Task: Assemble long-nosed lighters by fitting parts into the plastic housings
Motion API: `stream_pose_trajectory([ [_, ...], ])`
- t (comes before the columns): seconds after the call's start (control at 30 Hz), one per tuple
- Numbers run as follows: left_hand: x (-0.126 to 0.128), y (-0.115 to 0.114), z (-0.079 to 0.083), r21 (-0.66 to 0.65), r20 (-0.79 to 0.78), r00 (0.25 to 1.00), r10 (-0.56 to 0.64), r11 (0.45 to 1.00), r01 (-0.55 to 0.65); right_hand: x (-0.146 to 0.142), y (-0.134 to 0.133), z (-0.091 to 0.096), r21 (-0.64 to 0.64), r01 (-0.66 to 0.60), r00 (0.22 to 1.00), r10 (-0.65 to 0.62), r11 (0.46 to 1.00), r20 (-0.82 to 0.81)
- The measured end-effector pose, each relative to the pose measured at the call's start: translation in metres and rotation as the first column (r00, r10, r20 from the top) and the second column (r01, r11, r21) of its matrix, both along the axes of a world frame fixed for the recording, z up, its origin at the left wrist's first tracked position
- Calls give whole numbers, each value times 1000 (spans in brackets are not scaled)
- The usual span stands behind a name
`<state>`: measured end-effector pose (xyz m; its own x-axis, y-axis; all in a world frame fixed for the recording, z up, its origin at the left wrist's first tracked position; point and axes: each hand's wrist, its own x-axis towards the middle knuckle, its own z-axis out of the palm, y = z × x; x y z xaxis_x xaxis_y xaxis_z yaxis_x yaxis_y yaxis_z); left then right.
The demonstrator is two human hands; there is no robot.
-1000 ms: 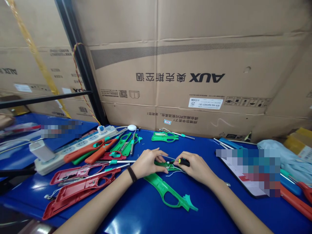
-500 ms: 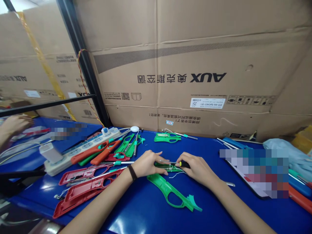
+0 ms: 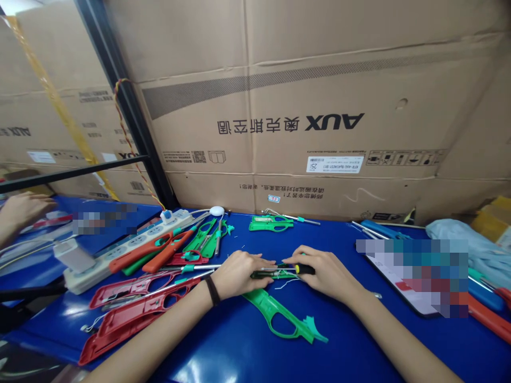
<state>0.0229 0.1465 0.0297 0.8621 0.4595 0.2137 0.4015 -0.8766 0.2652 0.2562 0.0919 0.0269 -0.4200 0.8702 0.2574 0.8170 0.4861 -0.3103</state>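
Observation:
My left hand (image 3: 243, 271) pinches a green lighter casing half (image 3: 286, 275) with small inner parts and a thin white wire. My right hand (image 3: 325, 274) grips a small screwdriver (image 3: 305, 269) with a black and yellow handle, its fingers touching the casing's far side. The screwdriver shaft lies across the casing and points left; its tip is hard to make out. Just in front lies an open green casing half (image 3: 269, 311) with a teal piece at its right end. Red casing halves (image 3: 128, 316) with metal tubes lie left of my left wrist.
Orange lighters (image 3: 139, 252) rest against a white power strip (image 3: 154, 234). More green casings (image 3: 269, 223) lie by the cardboard box (image 3: 199, 181). A flat device, partly blurred (image 3: 419, 306), and a blue plastic bag (image 3: 459, 239) are at right. Another person's hand (image 3: 30, 210) is at far left.
My right hand has shifted left, its fingers now reaching the casing's far edge. The casing in my left hand is turned slightly. The whole view has shifted a little.

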Motion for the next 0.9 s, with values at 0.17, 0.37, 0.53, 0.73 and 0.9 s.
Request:
stream_pose_trajectory([
  [0.17,0,0,-1,-15,-2,1000,-14,1000,14,-6,-3,6,-4,4,983,-3,1000,183],
  [0.37,5,-5,8,16,-96,995,-13,1000,15,-24,-3,13,-10,41,955,-36,999,293],
  [0.53,9,-5,16,54,-130,991,6,999,1,-5,-3,13,-19,37,983,-33,999,182],
  [0.73,11,3,11,161,-31,998,-47,986,51,18,-9,17,-83,56,997,-60,995,-53],
  [0.9,9,1,1,265,78,989,-126,959,102,0,-12,15,-129,-4,999,-1,992,-38],
])
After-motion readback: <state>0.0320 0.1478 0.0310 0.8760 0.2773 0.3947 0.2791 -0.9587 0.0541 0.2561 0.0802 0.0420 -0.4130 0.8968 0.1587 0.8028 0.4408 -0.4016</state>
